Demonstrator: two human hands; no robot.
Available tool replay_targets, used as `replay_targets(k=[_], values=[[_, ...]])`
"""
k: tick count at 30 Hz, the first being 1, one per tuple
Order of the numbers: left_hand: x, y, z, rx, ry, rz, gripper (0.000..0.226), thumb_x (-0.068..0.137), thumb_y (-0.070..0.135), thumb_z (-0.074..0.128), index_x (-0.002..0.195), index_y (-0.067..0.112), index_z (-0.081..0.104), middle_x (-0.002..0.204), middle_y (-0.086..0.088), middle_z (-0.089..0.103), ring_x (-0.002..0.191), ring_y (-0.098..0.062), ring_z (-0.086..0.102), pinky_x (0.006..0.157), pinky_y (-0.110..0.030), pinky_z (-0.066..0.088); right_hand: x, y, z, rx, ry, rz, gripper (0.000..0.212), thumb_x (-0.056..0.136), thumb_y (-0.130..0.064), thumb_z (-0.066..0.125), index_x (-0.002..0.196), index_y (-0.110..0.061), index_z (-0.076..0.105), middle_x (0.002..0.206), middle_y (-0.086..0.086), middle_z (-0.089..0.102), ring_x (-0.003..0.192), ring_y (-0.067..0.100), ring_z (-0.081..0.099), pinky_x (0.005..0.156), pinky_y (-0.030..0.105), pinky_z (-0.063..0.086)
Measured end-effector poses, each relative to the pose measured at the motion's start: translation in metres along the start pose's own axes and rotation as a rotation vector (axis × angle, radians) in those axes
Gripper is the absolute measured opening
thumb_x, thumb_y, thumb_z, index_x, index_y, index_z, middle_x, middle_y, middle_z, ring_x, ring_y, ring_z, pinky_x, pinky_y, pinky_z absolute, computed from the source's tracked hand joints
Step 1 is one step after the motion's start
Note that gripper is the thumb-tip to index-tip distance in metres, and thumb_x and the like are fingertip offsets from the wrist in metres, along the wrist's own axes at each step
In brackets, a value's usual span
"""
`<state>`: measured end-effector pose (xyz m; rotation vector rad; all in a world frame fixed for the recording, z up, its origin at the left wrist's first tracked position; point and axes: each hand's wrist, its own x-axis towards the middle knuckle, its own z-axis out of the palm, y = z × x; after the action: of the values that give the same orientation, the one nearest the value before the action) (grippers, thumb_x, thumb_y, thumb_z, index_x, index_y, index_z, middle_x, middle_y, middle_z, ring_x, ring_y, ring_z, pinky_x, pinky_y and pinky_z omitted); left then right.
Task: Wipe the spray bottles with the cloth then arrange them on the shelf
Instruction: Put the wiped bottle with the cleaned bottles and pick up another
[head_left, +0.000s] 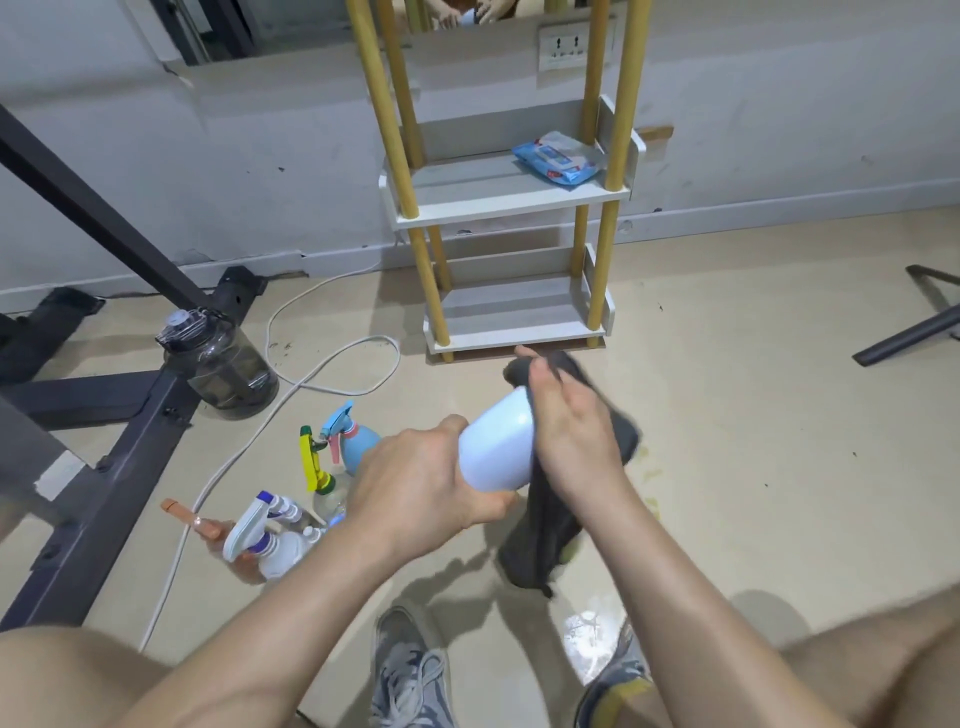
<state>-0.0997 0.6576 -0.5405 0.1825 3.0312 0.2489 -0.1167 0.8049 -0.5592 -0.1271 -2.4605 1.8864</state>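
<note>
Our left hand is gripping the white plastic bottle, right hand clutching the dark grey cloth beyond that grip; hard rubbing risks slipping.

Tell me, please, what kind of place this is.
Probably a room in a home: a small shelf rack against a painted wall with a power socket, a black metal frame and a water jug on the floor.

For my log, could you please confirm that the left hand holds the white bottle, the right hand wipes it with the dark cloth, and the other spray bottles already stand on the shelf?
Not quite: the head view shows the other spray bottles on the floor, not the shelf. The left hand does hold the white bottle while the right hand wipes it with the dark cloth.
</note>
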Motion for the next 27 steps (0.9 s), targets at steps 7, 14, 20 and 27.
replay_targets(k=[7,14,20,27], values=[[0.016,-0.006,-0.011,-0.205,0.046,-0.212,0.052,0.060,0.075,0.052,0.081,0.027,0.055,0.068,0.005,0.065,0.072,-0.022,0.061,0.053,-0.029,0.039,-0.034,0.010,0.030,-0.155,0.117,-0.264,0.055,0.101,-0.044,0.024,0.154,-0.027,0.028,0.161,-0.011,0.020,0.148,0.005,0.021,0.117,0.020,0.020],[0.015,0.003,-0.016,-0.639,0.020,-0.123,0.040,0.073,0.058,0.066,0.094,0.024,0.061,0.084,0.003,0.071,0.082,-0.019,0.066,0.066,-0.032,0.051,0.012,-0.010,0.035,0.186,0.184,-0.127,0.054,0.106,-0.038,0.027,0.157,-0.031,0.009,0.165,-0.007,0.014,0.143,-0.011,0.014,0.101,-0.003,0.016],[0.020,-0.002,-0.040,-1.738,-0.291,-0.205,0.031,0.085,0.026,0.062,0.108,0.006,0.061,0.085,-0.006,0.067,0.066,-0.016,0.067,0.055,-0.025,0.054,-0.044,0.007,0.058,0.090,0.043,-0.301,0.050,0.104,-0.041,0.027,0.151,-0.033,0.010,0.163,-0.011,0.011,0.143,-0.015,0.007,0.112,0.005,0.013],[0.012,0.013,-0.016,-1.296,0.003,-0.170,0.046,0.101,0.051,0.034,0.141,0.029,0.036,0.111,0.019,0.062,0.098,0.009,0.063,0.087,-0.016,0.049,-0.015,-0.021,0.063,0.108,0.135,-0.276,0.055,0.102,-0.042,0.027,0.154,-0.024,0.021,0.158,-0.016,0.009,0.150,0.001,0.004,0.120,0.018,0.005]])
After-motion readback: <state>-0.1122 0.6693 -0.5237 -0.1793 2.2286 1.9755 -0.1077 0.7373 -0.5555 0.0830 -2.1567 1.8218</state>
